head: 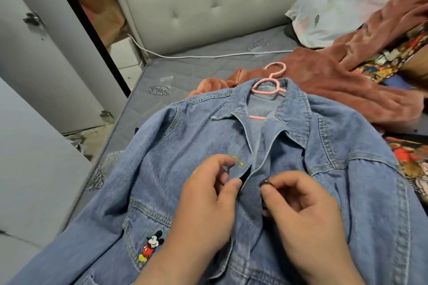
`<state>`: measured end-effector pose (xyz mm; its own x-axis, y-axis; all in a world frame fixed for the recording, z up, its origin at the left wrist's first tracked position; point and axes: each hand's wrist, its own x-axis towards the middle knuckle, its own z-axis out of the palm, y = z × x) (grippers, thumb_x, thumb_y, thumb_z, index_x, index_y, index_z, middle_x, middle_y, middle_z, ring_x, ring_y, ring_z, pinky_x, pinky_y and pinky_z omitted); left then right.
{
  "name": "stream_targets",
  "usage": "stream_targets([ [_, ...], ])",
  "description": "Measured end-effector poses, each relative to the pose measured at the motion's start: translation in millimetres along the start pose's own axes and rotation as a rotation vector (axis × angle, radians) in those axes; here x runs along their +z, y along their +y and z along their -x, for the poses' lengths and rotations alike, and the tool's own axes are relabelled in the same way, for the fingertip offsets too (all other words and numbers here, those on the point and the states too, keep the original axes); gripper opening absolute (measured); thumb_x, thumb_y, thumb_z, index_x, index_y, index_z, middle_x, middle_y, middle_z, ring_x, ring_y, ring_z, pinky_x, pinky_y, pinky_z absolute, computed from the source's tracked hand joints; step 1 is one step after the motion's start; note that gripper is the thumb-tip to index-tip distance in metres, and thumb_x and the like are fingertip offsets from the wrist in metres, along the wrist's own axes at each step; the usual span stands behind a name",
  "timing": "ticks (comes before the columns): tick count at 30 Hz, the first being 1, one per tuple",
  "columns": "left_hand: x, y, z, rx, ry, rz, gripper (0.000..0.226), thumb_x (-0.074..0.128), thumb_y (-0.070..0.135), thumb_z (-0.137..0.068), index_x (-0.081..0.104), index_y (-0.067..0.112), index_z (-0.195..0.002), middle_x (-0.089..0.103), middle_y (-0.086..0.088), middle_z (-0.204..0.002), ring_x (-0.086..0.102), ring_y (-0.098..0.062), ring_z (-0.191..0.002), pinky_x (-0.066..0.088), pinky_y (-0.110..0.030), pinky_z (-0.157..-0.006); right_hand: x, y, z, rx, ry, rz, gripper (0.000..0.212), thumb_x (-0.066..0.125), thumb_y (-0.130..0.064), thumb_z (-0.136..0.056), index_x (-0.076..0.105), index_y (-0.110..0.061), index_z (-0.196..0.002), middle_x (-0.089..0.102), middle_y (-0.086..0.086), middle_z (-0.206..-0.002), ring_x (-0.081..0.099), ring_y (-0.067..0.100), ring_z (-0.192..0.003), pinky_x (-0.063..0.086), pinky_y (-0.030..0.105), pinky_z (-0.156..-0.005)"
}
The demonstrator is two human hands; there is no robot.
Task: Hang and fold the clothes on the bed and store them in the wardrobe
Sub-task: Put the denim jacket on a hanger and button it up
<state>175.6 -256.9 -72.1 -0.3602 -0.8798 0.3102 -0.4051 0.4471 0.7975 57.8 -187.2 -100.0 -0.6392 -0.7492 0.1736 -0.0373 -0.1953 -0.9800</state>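
Denim jacket [185, 146] flat on the mattress [196, 69], both hands at its front opening

Left hand [208, 210] pinches one front edge between thumb and forefinger; right hand [305, 210] pinches a dark button [266, 184] on the other edge, the two edges nearly meeting; a pink hanger [271, 81] sits inside the collar, hook pointing at the tufted headboard [196, 14]; bare quilted mattress runs along the jacket's left side up to the grey wardrobe door [46, 65], while the right side is crowded — a rust fuzzy garment [335, 81], a bright patterned cloth [412, 164], a pillow [347, 7]; white cable [208, 55] lies near the headboard.
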Motion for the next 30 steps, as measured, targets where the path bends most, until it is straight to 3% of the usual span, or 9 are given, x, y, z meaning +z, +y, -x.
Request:
stream_targets([
  [2, -3, 3, -5, -0.02, 0.044, 0.017, 0.012, 0.056, 0.026, -0.082, 0.065, 0.033, -0.088, 0.065, 0.023, -0.082, 0.059, 0.004, -0.073, 0.04, -0.006, -0.067, 0, -4, 1, -0.017, 0.054, -0.048, 0.026, 0.073, -0.002, -0.074, 0.066, -0.026, -0.071, 0.062, 0.011, -0.061, 0.052, 0.017, -0.047, 0.048, 0.029, -0.047],
  [4, -7, 6, -9, -0.077, 0.089, 0.066, 0.021, 0.055, 0.022, -0.094, 0.065, 0.024, -0.076, 0.067, 0.014, -0.072, 0.056, 0.005, -0.063, 0.044, -0.013, -0.062, -2, -4, 0, -0.027, 0.062, -0.048, 0.024, 0.074, -0.002, -0.074, 0.064, -0.024, -0.071, 0.057, 0.009, -0.054, 0.046, 0.011, -0.043, 0.038, 0.016, -0.042],
  [8, -12, 15, -15, -0.172, -0.02, 0.215, 0.026, 0.061, 0.032, -0.091, 0.061, 0.026, -0.066, 0.048, 0.013, -0.049, 0.039, 0.002, -0.047, 0.034, -0.015, -0.047, 0, 0, 0, -0.002, -0.015, 0.068, 0.02, 0.073, -0.009, -0.075, 0.06, -0.023, -0.076, 0.054, -0.002, -0.053, 0.041, 0.003, -0.046, 0.036, 0.016, -0.047],
  [11, -12, 19, -13, -0.2, -0.173, 0.337, 0.009, 0.07, 0.025, -0.085, 0.07, 0.025, -0.075, 0.063, 0.004, -0.064, 0.053, -0.007, -0.061, 0.047, -0.023, -0.061, 0, 0, -1, 0.005, -0.012, 0.042, 0.019, 0.073, -0.011, -0.076, 0.061, -0.025, -0.079, 0.055, -0.003, -0.056, 0.044, 0.003, -0.048, 0.039, 0.017, -0.049],
  [15, -14, 20, -15, -0.241, -0.131, 0.445, 0.025, 0.062, 0.0, -0.086, 0.073, 0.02, -0.076, 0.07, -0.009, -0.077, 0.062, -0.022, -0.074, 0.052, -0.045, -0.078, 0, -1, -2, 0.026, -0.025, -0.075, 0.029, 0.073, 0.0, -0.078, 0.065, -0.029, -0.079, 0.061, -0.003, -0.065, 0.049, 0.011, -0.057, 0.044, 0.023, -0.054],
  [19, -7, 28, -13, -0.235, -0.147, 0.475, 0.032, 0.071, -0.002, -0.077, 0.075, 0.03, -0.076, 0.067, 0.004, -0.073, 0.057, -0.011, -0.072, 0.049, -0.028, -0.074, -1, -5, -2, 0.014, -0.045, -0.049, 0.029, 0.073, -0.001, -0.077, 0.068, -0.029, -0.081, 0.063, 0.001, -0.065, 0.051, 0.006, -0.056, 0.044, 0.015, -0.054],
  [22, -4, 29, -9, -0.294, -0.17, 0.571, 0.021, 0.065, 0.011, -0.063, 0.075, 0.019, -0.079, 0.067, -0.005, -0.079, 0.056, -0.017, -0.077, 0.048, -0.031, -0.077, -1, -6, -2, 0.019, -0.061, -0.032, 0.03, 0.073, -0.001, -0.078, 0.068, -0.031, -0.081, 0.064, 0.005, -0.069, 0.052, 0.004, -0.056, 0.044, 0.014, -0.054],
  [25, -8, 30, -9, -0.152, -0.235, 0.365, 0.019, 0.062, 0.016, -0.066, 0.073, 0.026, -0.077, 0.059, 0.009, -0.065, 0.05, -0.005, -0.065, 0.044, -0.016, -0.064, -1, -7, -2, 0.065, -0.061, -0.117, 0.028, 0.072, 0.0, -0.079, 0.069, -0.028, -0.078, 0.064, 0.001, -0.064, 0.054, 0.007, -0.057, 0.046, 0.017, -0.055],
  [30, -12, 34, -5, -0.045, -0.21, 0.265, 0.015, 0.063, 0.016, -0.067, 0.071, 0.025, -0.076, 0.055, 0.011, -0.061, 0.047, -0.003, -0.062, 0.042, -0.019, -0.06, -4, -9, -5, 0.154, -0.069, -0.149, 0.022, 0.072, 0.003, -0.078, 0.069, -0.019, -0.071, 0.061, 0.001, -0.057, 0.051, 0.008, -0.049, 0.044, 0.017, -0.046],
])
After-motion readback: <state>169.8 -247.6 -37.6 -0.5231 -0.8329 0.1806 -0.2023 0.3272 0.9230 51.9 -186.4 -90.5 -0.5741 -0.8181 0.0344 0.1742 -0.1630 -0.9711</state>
